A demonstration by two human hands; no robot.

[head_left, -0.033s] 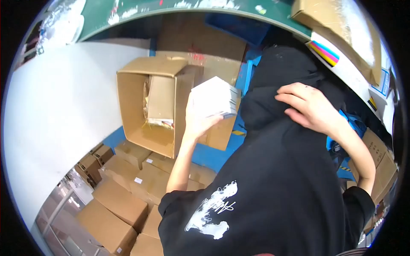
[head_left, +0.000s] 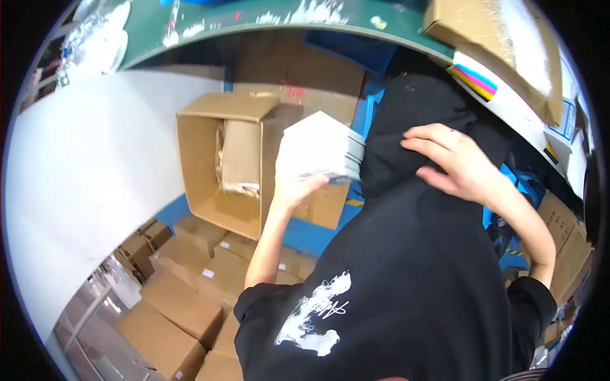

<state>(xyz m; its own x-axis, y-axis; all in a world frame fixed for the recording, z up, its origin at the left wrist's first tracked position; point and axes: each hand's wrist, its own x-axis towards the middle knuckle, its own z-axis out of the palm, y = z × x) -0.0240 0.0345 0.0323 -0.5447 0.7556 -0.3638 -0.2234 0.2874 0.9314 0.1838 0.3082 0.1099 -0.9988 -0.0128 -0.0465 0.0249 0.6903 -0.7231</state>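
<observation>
My left hand (head_left: 293, 190) grips a white stack (head_left: 318, 143) of flat, box-like pieces, its thumb along the near edge. Glare washes out the top, and layered edges show on the right side; the exact kind is unclear. To the left of the stack stands an open cardboard carton (head_left: 219, 203) with a brown cardboard piece (head_left: 243, 149) and some paper inside. My right hand (head_left: 454, 159) hovers over or rests on the black clothing on my lap (head_left: 394, 152); contact is hard to tell. Its fingers are apart and hold nothing.
A green tabletop (head_left: 222, 22) with white marks runs across the far side. White panel (head_left: 114, 140) at left; several closed cartons (head_left: 165, 330) at lower left. On the right are an open carton (head_left: 489, 51), a white box with coloured stripes (head_left: 476, 79) and more cardboard (head_left: 556, 235).
The stack has turned slightly and its layered right side reaches a little farther right. My right hand appears slightly farther left. The whole view has shifted a little.
</observation>
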